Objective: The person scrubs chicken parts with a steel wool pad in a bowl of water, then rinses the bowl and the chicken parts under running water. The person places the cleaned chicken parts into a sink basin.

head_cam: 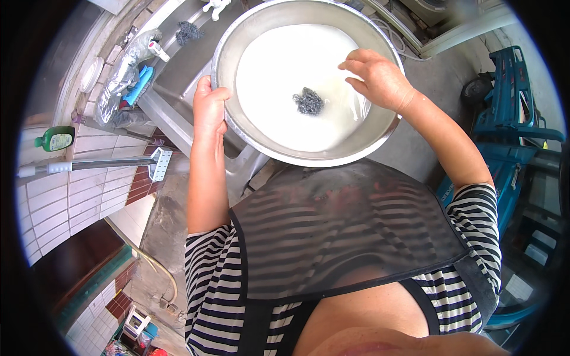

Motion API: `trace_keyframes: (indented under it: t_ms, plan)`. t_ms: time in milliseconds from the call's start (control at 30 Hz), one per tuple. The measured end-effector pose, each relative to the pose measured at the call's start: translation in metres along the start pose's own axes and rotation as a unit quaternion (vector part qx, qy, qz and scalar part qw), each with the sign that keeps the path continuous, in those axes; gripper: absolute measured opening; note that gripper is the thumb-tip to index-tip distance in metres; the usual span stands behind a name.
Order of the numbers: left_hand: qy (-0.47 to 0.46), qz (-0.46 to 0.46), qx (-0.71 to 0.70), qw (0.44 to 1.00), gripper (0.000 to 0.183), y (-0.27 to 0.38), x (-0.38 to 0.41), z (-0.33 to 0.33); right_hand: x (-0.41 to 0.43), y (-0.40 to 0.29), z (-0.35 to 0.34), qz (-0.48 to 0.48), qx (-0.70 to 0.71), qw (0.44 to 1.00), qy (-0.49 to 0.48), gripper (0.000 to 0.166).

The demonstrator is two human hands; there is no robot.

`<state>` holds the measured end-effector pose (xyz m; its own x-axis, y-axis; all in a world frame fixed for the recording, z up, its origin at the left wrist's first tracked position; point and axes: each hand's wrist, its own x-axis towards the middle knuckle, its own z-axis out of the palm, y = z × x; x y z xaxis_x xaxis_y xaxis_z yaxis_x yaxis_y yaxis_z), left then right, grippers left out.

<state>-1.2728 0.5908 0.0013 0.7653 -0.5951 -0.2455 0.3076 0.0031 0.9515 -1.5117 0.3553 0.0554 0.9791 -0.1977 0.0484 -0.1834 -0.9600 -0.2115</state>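
Note:
A large round metal basin (383, 129) is held before me, partly over the sink's edge. My left hand (210, 104) grips its left rim, with the thumb over the edge. The bottom of the basin glares bright white; I cannot tell whether liquid covers it. Wet, shiny streaks show at its right. On that bottom lies a dark grey steel wool scrubber (309, 102), touched by neither hand. My right hand (376, 78) is over the basin's right side, fingers apart and slightly bent, with nothing in them.
Behind and left stands a stainless steel sink (178, 73) with a white-handled tap (159, 51). Another steel wool scrubber (189, 33) lies on its ledge. Nearby are a blue brush (140, 84), a green bottle (55, 139) and a squeeze mop (111, 163). A blue cargo tricycle (503, 151) stands right.

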Motion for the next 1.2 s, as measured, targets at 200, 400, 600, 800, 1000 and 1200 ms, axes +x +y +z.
trace_keyframes:
  t_ms: [200, 400, 600, 800, 1000, 1200]
  plan:
    - [0.016, 0.02, -0.021, 0.999, 0.032, -0.006, -0.003, 0.001, 0.024, -0.056, 0.066, -0.027, 0.019, 0.963, -0.268, 0.034]
    - [0.03, 0.019, 0.02, 0.999, 0.029, -0.001, -0.007, 0.006, 0.02, -0.078, 0.091, -0.267, 0.03, 0.937, -0.225, 0.016]
    - [0.039, 0.029, 0.066, 0.997, 0.031, 0.003, -0.007, 0.01, 0.077, -0.092, 0.117, -0.303, 0.025, 0.947, -0.106, 0.015]
    - [0.047, 0.057, 0.094, 0.993, 0.031, 0.004, -0.01, 0.009, 0.146, -0.081, 0.131, -0.171, -0.007, 0.984, -0.047, 0.015]
    - [0.049, 0.04, 0.103, 0.993, 0.029, -0.002, -0.01, 0.006, 0.174, -0.02, 0.125, -0.011, -0.026, 0.999, -0.037, 0.028]
    - [0.044, 0.049, 0.054, 0.996, 0.03, -0.004, -0.014, 0.009, 0.143, 0.037, 0.099, 0.105, -0.081, 0.983, -0.128, 0.036]
